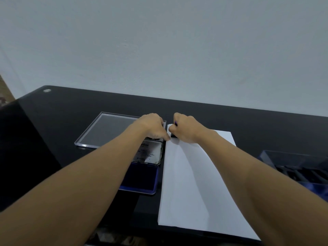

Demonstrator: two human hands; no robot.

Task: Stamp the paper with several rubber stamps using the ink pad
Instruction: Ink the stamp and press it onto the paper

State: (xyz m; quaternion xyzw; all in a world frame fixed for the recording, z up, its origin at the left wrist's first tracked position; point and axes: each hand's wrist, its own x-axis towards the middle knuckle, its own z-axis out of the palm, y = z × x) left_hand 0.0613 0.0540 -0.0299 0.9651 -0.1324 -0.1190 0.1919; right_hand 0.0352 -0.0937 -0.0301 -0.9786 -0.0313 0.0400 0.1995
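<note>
Gripping stamp, right hand, at paper corner

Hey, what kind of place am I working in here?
Likely a home or office desk against a plain wall: glossy black tabletop, white paper sheet, open blue ink pad.

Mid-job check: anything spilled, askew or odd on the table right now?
Nothing looks spilled or damaged. One oddity: the right hand holds the stamp at the far left corner of the paper, so the print may run off the edge.
</note>
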